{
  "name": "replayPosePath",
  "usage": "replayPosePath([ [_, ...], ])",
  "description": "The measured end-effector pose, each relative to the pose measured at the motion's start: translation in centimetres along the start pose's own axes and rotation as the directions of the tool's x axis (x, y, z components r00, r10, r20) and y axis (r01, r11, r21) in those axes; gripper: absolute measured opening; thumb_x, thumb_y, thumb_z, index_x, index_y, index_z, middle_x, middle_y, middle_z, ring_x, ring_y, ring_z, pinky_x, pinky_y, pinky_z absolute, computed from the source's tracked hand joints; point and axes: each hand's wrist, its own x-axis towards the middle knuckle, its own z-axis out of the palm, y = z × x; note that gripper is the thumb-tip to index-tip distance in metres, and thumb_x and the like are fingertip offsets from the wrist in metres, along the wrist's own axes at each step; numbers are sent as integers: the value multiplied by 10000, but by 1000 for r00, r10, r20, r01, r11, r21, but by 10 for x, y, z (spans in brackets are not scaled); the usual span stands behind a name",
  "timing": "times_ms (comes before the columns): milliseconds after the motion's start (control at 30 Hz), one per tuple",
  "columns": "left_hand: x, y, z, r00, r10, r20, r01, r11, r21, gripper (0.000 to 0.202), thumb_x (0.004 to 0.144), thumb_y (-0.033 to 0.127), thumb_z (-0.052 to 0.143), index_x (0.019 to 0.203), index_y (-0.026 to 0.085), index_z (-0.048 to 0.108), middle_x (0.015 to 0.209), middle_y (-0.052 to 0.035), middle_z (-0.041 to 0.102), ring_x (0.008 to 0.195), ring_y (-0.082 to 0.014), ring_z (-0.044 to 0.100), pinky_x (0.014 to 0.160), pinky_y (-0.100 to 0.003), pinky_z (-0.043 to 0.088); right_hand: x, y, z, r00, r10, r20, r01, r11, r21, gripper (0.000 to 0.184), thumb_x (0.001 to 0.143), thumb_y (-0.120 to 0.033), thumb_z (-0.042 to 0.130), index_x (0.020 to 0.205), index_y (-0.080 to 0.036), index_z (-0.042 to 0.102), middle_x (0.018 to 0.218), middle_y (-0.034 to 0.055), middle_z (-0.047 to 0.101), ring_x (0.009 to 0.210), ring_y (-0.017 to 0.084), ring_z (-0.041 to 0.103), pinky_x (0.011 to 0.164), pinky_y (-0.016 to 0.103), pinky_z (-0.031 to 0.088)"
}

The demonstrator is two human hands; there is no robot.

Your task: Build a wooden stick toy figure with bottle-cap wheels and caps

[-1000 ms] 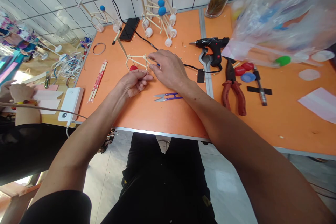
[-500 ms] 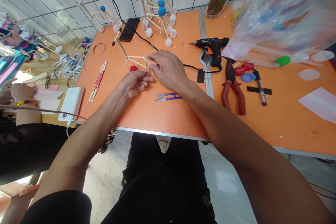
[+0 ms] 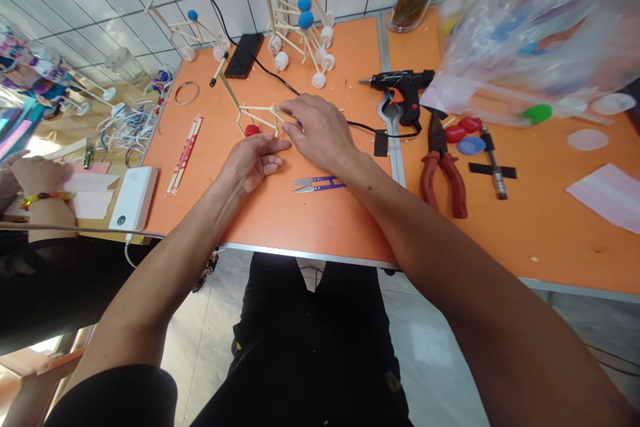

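Note:
A small model frame of pale wooden sticks (image 3: 256,107) stands on the orange table, its upright post topped by a black-tipped crossbar. At its base shows a red cap (image 3: 252,130). My left hand (image 3: 255,161) rests palm up, thumb and forefinger pinched at the frame's lower stick, other fingers curled. From the right, my right hand (image 3: 320,130) reaches over with fingers closed on the frame's right end; the exact grip is partly hidden. Purple-handled thread snips (image 3: 320,183) lie just below my hands.
Behind stand similar stick models (image 3: 300,27) with blue balls and white wheels, near a phone (image 3: 245,55). To the right lie a black glue gun (image 3: 405,90), red-handled pliers (image 3: 443,167) and a plastic bag (image 3: 545,33). A power bank (image 3: 134,199) and another person's hands (image 3: 40,173) are at left.
Both hands keep their place at the stick frame with almost no movement. The whole view has shifted very slightly.

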Motion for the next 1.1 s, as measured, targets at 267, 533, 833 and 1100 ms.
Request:
replayPosePath([
  [267,-11,-8,-1,996,92,2,-92,994,-54,286,998,-51,684,1128,203,685,980,-48,941,571,-116,818,556,-179,621,1,4,4,1000,-7,-7,7,1000,-5,343,1295,-414,637,1551,-285,825,1524,160,862,1442,414,751,1237,597,619],
  [533,-17,-13,-2,989,146,27,-143,986,-87,340,820,-101,619,975,194,690,1068,-29,928,646,-96,834,600,-183,640,1,3,3,1000,1,-2,-1,1000,-5,337,1290,-423,650,1550,-294,822,1527,162,868,1449,428,760,1245,624,625],
  [833,-13,-19,-6,982,171,83,-154,973,-174,359,772,-109,645,956,198,663,1171,-42,964,636,-63,814,561,-131,622,1,3,3,1000,0,-1,0,1000,-8,350,1307,-451,626,1559,-292,811,1522,158,860,1450,411,749,1250,599,618],
  [1100,-1,-26,-12,959,254,125,-230,957,-179,319,750,-78,680,904,201,701,1163,-33,970,635,-67,810,555,-126,633,1,3,3,1000,-3,11,4,1000,-8,335,1295,-349,644,1574,-268,811,1549,162,851,1476,415,754,1256,577,608],
])
